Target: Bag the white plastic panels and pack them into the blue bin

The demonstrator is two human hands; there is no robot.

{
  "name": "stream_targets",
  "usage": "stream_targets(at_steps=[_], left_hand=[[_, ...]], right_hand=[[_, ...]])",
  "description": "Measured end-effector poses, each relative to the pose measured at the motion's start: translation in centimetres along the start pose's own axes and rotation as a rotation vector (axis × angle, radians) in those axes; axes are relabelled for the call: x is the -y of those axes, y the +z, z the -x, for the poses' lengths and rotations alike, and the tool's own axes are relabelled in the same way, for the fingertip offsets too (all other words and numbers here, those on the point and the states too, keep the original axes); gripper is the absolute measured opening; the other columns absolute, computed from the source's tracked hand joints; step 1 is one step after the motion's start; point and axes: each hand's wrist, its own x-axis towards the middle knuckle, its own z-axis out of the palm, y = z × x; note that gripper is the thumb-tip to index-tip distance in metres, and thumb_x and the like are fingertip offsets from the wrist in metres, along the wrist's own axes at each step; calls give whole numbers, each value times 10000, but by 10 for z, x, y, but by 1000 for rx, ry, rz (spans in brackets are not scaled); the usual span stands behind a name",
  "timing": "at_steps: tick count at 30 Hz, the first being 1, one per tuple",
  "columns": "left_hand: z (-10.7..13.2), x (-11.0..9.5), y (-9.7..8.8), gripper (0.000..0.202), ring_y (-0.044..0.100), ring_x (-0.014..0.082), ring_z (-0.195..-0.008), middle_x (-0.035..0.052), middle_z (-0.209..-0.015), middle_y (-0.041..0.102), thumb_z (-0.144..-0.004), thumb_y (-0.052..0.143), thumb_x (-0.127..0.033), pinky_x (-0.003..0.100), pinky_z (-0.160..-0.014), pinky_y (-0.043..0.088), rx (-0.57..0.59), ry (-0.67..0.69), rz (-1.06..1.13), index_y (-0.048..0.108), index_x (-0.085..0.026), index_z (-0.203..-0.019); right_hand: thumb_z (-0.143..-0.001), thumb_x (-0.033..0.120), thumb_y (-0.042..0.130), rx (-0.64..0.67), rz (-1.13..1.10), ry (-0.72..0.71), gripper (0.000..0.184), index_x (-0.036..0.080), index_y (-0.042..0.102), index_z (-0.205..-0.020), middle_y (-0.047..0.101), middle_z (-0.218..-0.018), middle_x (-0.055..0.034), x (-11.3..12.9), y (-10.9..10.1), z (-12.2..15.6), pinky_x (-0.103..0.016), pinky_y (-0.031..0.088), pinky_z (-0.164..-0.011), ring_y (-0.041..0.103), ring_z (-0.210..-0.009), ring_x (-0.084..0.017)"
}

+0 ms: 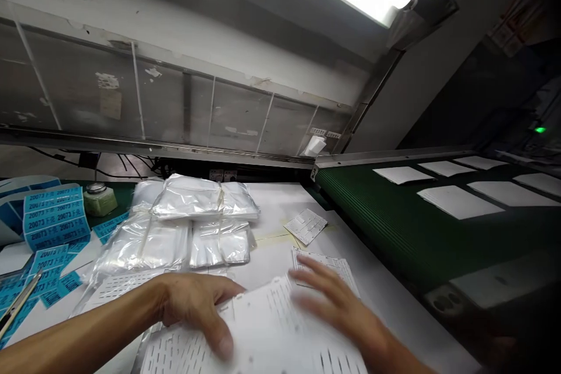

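A white slotted panel (267, 327), slightly blurred, fills the bottom centre, with rows of narrow slots along its sides. My left hand (197, 304) grips it at the left edge, thumb lying on top. Over the panel's right edge is my right hand (335, 298), smeared by motion, fingers stretched and apart; whether it touches the panel is unclear. Just beyond those fingers lies a stack of small printed sheets (350, 277). Another printed slip (305, 226) rests farther back on the white table surface (276, 201).
Bundles of clear plastic bags (204, 198) are piled behind my left hand. At the left are blue label sheets (56, 216), tweezers (20, 307) and a lidded glass jar (100, 198). A green conveyor belt (385, 216) on the right carries several white paper stacks (458, 201).
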Motion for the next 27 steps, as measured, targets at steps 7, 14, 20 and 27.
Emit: stream_targets(at_steps=[7,14,20,27], left_hand=[[-25,-6,11,555,685,283,-871,140,-1056,681,-742,702,-238,409,-782,544,-358,359,211,481,-161,-1245],[-60,-2,27,658,632,301,-1005,115,-1159,653,-739,719,-322,453,-893,499,-570,506,60,427,-178,-1311],[-74,10,21,577,511,299,-1197,96,-1288,578,-825,548,-520,464,-1032,371,-664,506,129,462,-225,-1313],[-94,17,29,537,584,302,-1096,113,-1214,624,-772,665,-404,416,-941,469,-641,555,-40,516,-180,-1237]], right_hand=[[-757,511,619,-545,-732,576,500,230,570,-1167,618,-1227,-73,-55,40,-8,-440,474,-922,563,-1125,-306],[-790,672,453,-873,-1301,564,700,205,437,-1311,710,-1025,-93,-52,95,-8,-431,534,-765,660,-942,-310],[-755,463,666,-873,-1138,544,588,204,486,-1251,716,-1001,-68,-43,74,-10,-372,546,-725,678,-855,-270],[-793,541,580,-720,-832,384,565,218,455,-1240,648,-1112,-108,-53,87,-14,-393,525,-787,615,-1004,-297]])
